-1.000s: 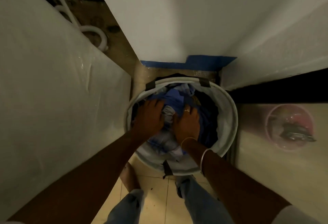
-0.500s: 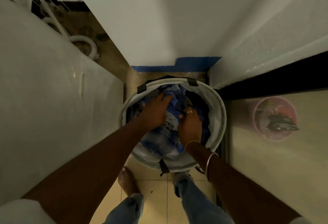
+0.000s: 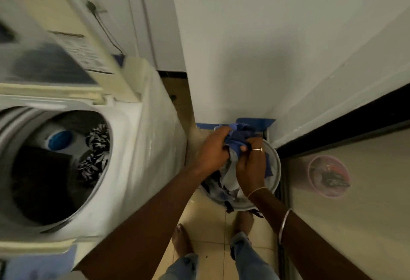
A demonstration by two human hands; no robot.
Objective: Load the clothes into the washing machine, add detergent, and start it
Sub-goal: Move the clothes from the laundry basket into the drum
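A bundle of blue and grey clothes point(image 3: 236, 146) is lifted above the white laundry basket point(image 3: 274, 168) on the floor. My left hand point(image 3: 211, 149) grips the bundle from the left and my right hand point(image 3: 250, 166) grips it from the right. More clothes hang down into the basket. At the left stands the top-loading washing machine point(image 3: 142, 146) with its lid point(image 3: 73, 42) raised. Its drum point(image 3: 51, 168) holds dark garments and a black-and-white patterned piece point(image 3: 95, 151).
A white wall point(image 3: 266, 46) rises straight ahead with blue tape at its foot. To the right a pink bowl point(image 3: 328, 176) with dark items sits on a pale surface. My bare feet stand on the tiled floor point(image 3: 210, 224) between machine and surface.
Both hands have closed on the clothes and raised a bundle out of the basket. The view has swung left, bringing the open washing machine into sight.
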